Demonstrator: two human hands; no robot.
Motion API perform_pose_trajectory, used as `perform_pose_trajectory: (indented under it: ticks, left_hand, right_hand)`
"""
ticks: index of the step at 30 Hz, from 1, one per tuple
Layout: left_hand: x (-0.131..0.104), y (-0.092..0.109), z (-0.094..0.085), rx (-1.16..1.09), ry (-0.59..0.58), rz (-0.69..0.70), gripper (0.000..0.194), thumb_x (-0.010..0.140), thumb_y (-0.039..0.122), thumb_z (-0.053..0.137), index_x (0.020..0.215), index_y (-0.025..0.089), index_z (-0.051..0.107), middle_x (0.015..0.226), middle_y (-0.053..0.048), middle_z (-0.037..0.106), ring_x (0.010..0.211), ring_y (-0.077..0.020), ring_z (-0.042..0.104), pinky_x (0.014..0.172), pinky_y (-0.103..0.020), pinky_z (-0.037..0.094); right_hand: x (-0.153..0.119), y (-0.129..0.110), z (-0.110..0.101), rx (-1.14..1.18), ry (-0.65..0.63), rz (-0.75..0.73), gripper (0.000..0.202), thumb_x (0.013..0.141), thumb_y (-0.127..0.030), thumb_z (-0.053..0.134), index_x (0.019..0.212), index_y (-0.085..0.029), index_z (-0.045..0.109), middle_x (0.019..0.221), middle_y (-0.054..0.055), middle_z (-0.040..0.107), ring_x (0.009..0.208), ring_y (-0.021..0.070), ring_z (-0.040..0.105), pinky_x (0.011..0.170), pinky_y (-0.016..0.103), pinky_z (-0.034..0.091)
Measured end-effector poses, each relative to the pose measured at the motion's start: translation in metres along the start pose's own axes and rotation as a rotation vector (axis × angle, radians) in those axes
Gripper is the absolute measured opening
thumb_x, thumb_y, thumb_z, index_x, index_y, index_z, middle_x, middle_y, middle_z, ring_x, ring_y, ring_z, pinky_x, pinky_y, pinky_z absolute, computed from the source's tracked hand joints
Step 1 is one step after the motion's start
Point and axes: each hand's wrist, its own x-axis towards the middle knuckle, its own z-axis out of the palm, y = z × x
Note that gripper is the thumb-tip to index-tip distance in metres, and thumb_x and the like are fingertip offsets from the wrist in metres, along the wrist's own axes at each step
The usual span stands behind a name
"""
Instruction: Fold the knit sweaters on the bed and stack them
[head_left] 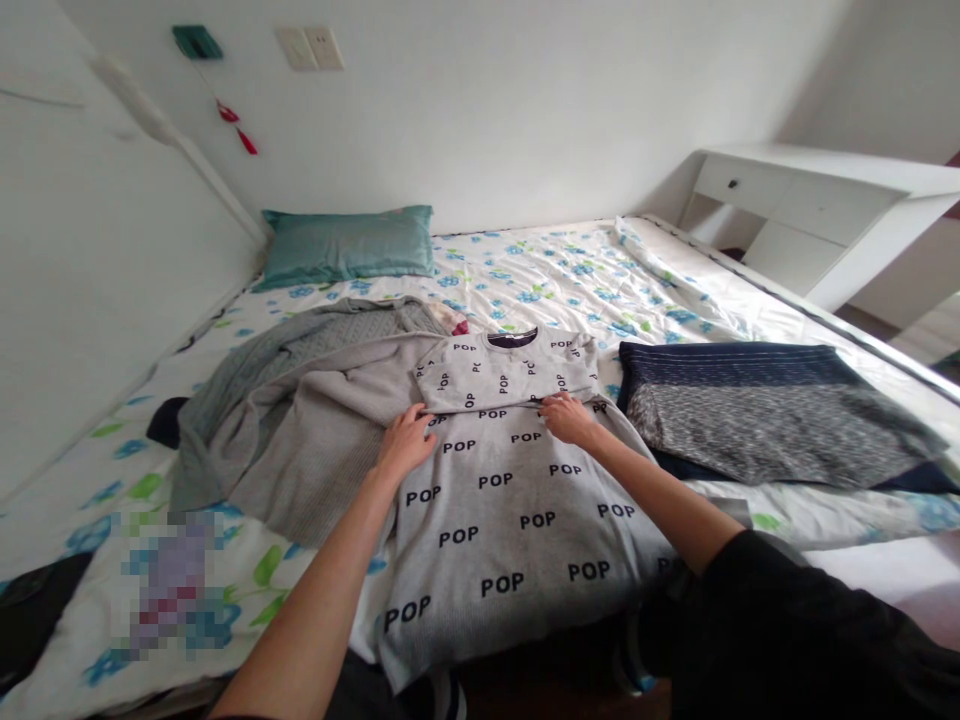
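A light grey sweater printed with POP [495, 500] lies on the bed in front of me, its neck opening towards the wall and its lower edge at the near side of the bed. The sleeves lie across its upper part, below the neckline. My left hand [407, 438] rests at the left end of this folded band, fingers apart on the fabric. My right hand [566, 418] is at the band's right part, its fingers pressed together on the cloth edge.
Grey knitted garments [322, 420] are heaped on the left. A folded navy and grey garment [750, 410] lies on the right. Behind are a green pillow [352, 245] and a white desk [810, 205]. A blurred patch [176, 580] covers something at the lower left.
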Motion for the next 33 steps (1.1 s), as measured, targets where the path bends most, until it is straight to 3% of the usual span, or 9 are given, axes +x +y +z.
perform_pose_trajectory:
  ticks: [3, 7, 10, 13, 17, 21, 27, 30, 33]
  left_hand:
    - [0.0, 0.001, -0.001, -0.014, -0.005, -0.02, 0.05, 0.097, 0.027, 0.059, 0.143, 0.025, 0.079, 0.168, -0.011, 0.058, 0.136, -0.0324, 0.068, 0.122, -0.044, 0.052]
    - [0.001, 0.001, 0.0, -0.048, -0.002, -0.027, 0.05, 0.095, 0.028, 0.061, 0.142, 0.024, 0.08, 0.167, -0.013, 0.057, 0.138, -0.0349, 0.067, 0.122, -0.045, 0.052]
    - [0.0, 0.0, 0.001, -0.061, 0.006, -0.028, 0.051, 0.094, 0.027, 0.062, 0.143, 0.025, 0.079, 0.167, -0.013, 0.058, 0.141, -0.0349, 0.066, 0.123, -0.044, 0.051]
    - [0.0, 0.0, -0.001, -0.033, -0.021, -0.04, 0.051, 0.096, 0.027, 0.061, 0.144, 0.025, 0.077, 0.164, -0.013, 0.062, 0.14, -0.0328, 0.066, 0.121, -0.041, 0.051]
    - [-0.001, 0.002, -0.005, -0.003, -0.029, -0.058, 0.05, 0.098, 0.028, 0.06, 0.146, 0.023, 0.075, 0.161, -0.015, 0.062, 0.138, -0.0329, 0.067, 0.118, -0.041, 0.052]
    - [-0.003, 0.005, -0.003, 0.004, 0.018, -0.038, 0.05, 0.099, 0.027, 0.059, 0.145, 0.024, 0.075, 0.16, -0.014, 0.063, 0.134, -0.032, 0.068, 0.117, -0.04, 0.053]
    - [0.002, -0.006, 0.0, -0.098, 0.015, -0.02, 0.041, 0.095, 0.026, 0.061, 0.128, 0.025, 0.084, 0.148, -0.012, 0.073, 0.124, -0.0304, 0.073, 0.115, -0.041, 0.056]
    - [0.017, -0.02, -0.002, -0.256, 0.015, -0.021, 0.033, 0.091, 0.028, 0.062, 0.112, 0.024, 0.088, 0.132, -0.011, 0.081, 0.118, -0.0289, 0.076, 0.112, -0.038, 0.057]
    - [0.036, -0.032, -0.003, -0.33, -0.003, -0.091, 0.026, 0.093, 0.034, 0.06, 0.096, 0.026, 0.085, 0.11, -0.007, 0.085, 0.103, -0.0279, 0.079, 0.096, -0.037, 0.06]
  right_hand:
    - [-0.001, 0.024, -0.011, 0.061, 0.073, 0.05, 0.037, 0.106, -0.021, 0.052, 0.123, -0.02, 0.085, 0.147, 0.013, 0.072, 0.139, 0.0316, 0.061, 0.123, 0.043, 0.046]
    - [0.001, 0.063, -0.024, 0.161, 0.262, 0.296, 0.047, 0.104, -0.022, 0.058, 0.148, -0.016, 0.074, 0.154, 0.019, 0.067, 0.134, 0.0289, 0.069, 0.12, 0.039, 0.05]
    - [0.008, 0.084, -0.026, 0.279, 0.247, 0.44, 0.044, 0.103, -0.023, 0.059, 0.142, -0.015, 0.079, 0.133, 0.017, 0.079, 0.128, 0.0289, 0.074, 0.115, 0.038, 0.054]
    - [0.016, 0.093, -0.022, 0.429, 0.216, 0.486, 0.039, 0.102, -0.024, 0.06, 0.129, -0.016, 0.087, 0.111, 0.013, 0.085, 0.117, 0.028, 0.079, 0.112, 0.036, 0.057]
    - [0.021, 0.099, -0.026, 0.583, 0.359, 0.579, 0.036, 0.099, -0.032, 0.068, 0.124, -0.019, 0.09, 0.111, 0.011, 0.087, 0.115, 0.0286, 0.081, 0.111, 0.037, 0.059]
    - [0.016, 0.11, -0.031, 0.537, 0.489, 0.663, 0.036, 0.096, -0.03, 0.069, 0.123, -0.018, 0.091, 0.112, 0.014, 0.087, 0.113, 0.0292, 0.082, 0.11, 0.037, 0.059]
    - [0.014, 0.124, -0.016, 0.516, 0.29, 0.621, 0.033, 0.091, -0.025, 0.072, 0.117, -0.019, 0.091, 0.107, 0.01, 0.086, 0.106, 0.0258, 0.082, 0.102, 0.032, 0.059]
    - [0.026, 0.133, -0.016, 0.513, 0.342, 0.627, 0.039, 0.096, -0.032, 0.071, 0.129, -0.016, 0.085, 0.123, 0.013, 0.084, 0.113, 0.0256, 0.079, 0.107, 0.033, 0.058]
    - [0.042, 0.147, -0.023, 0.434, 0.439, 0.619, 0.045, 0.101, -0.032, 0.065, 0.141, -0.013, 0.078, 0.138, 0.018, 0.078, 0.127, 0.0289, 0.074, 0.116, 0.039, 0.054]
